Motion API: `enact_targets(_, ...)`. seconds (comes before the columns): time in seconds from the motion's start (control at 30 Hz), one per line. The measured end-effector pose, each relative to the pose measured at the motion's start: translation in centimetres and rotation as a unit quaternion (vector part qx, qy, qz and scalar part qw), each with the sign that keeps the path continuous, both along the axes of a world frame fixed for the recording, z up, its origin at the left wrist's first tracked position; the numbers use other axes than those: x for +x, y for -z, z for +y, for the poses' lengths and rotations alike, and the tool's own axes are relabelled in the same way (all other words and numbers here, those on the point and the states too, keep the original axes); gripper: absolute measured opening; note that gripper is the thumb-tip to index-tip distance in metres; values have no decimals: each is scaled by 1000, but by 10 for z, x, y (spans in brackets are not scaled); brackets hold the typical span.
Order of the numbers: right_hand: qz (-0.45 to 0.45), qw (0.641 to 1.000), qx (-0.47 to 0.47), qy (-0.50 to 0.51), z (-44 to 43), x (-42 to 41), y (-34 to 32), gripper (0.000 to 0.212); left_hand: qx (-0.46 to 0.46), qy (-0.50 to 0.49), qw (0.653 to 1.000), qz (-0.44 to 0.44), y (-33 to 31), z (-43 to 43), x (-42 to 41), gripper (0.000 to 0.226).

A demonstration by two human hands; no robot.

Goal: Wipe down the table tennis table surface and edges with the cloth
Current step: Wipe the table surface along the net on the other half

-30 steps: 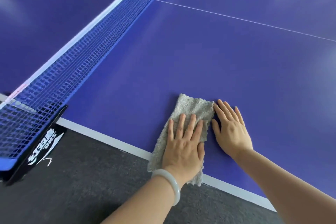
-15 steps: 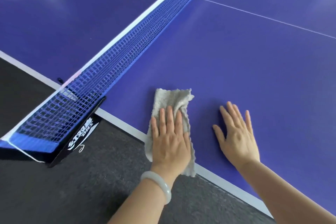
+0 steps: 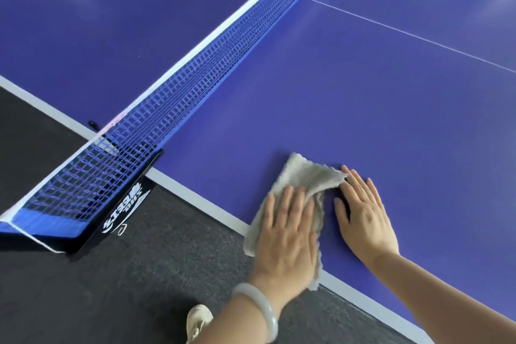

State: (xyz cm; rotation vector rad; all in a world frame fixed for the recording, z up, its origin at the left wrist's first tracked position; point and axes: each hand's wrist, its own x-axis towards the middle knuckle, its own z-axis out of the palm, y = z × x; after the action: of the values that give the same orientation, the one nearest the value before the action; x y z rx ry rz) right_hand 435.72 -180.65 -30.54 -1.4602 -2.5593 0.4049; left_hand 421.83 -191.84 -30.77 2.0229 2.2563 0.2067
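Left hand (image 3: 284, 232): is being held flat and palm-down, with the fingers straight and close together; nothing is being gripped, and the cloth is being pressed onto the tabletop beneath the palm.
Right hand (image 3: 365, 218): is being rested flat on the bare tabletop just beside the cloth, with the fingers straight and slightly spread; nothing is being held. Whether the forefinger tip is touching the cloth's corner cannot be told.
Cloth: a rumpled grey terry cloth (image 3: 304, 176) is being pinned at the near side of the tabletop; its far end is lying on the blue surface and its near end is hanging over the white edge band (image 3: 195, 195).
Tabletop: a blue table tennis tabletop (image 3: 391, 120) is being crossed by a thin white centre line (image 3: 405, 32).
Net: a blue mesh net with a white top tape (image 3: 178, 98) is being stretched across the tabletop, well to the left of both hands, and is being carried by a black clamp bracket with white lettering (image 3: 122, 209) at the edge.
Wrist: a pale, glassy bangle (image 3: 259, 307) is being worn on the left wrist.
Floor: a dark grey carpeted floor (image 3: 139, 274) is being shown below the edge, with a cream shoe (image 3: 198, 318) partly hidden behind the left forearm.
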Motion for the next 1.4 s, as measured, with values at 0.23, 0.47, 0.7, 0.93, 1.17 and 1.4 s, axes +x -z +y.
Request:
enact_targets(0.23,-13,1000,13,14,-2,-5,-3,52,-48,-258,964,36,-1,31,-117,64)
enact_targets(0.47,-18,1000,9,3,1,0,-2,52,-28,4,999,-20,-3,16,9,65)
enact_targets(0.7,-39,999,-13,7,-4,-2,-9,57,-10,-91,995,29,6,16,-119,61)
enact_targets(0.93,-50,994,29,97,-1,-50,-16,48,-4,-112,993,-24,5,19,-124,62)
enact_targets(1.17,22,993,-24,117,12,-133,0,50,-11,-124,992,-33,1,-2,-137,61)
enact_targets(1.4,8,989,-45,142,14,-133,-1,51,-11,-64,997,-34,2,7,-222,58)
